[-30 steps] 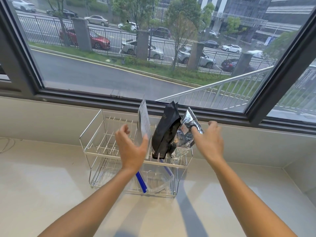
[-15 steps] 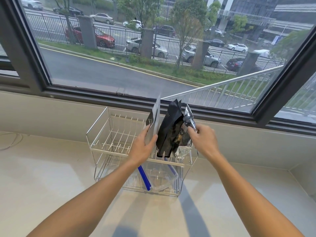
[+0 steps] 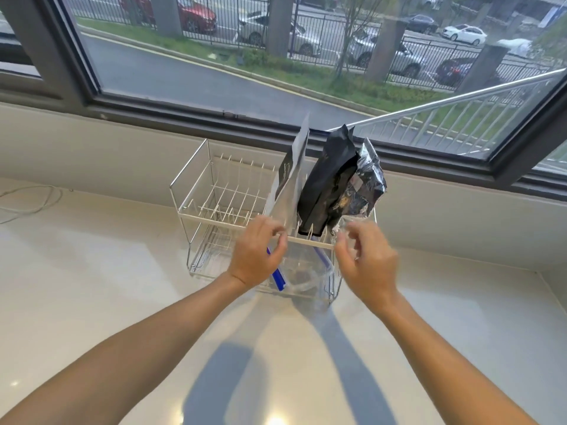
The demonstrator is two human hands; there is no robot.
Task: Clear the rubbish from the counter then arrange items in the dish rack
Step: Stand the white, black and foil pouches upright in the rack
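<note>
A white two-tier wire dish rack [image 3: 196, 210] stands on the pale counter [image 3: 92, 286] below the window. Three packets stand upright in its upper tier at the right: a flat grey pouch [image 3: 291, 179], a black pouch [image 3: 328, 185] and a crinkled silver foil bag [image 3: 369, 176]. A clear plastic container with blue strips [image 3: 277, 276] lies in the lower tier. My left hand [image 3: 256, 254] hovers at the rack's front rail just below the grey pouch, fingers loosely curled and holding nothing. My right hand [image 3: 366, 262] is blurred, just in front of the rack's right end, also holding nothing.
A thin white cable [image 3: 33, 200] lies on the counter at the far left. The dark window frame [image 3: 184, 108] and a low wall run behind the rack. The counter meets a side wall at the right [image 3: 552, 280].
Both hands have let go of the packets and drawn back and down to the rack's front rail. The grey pouch now leans in its slot. The camera has come closer.
</note>
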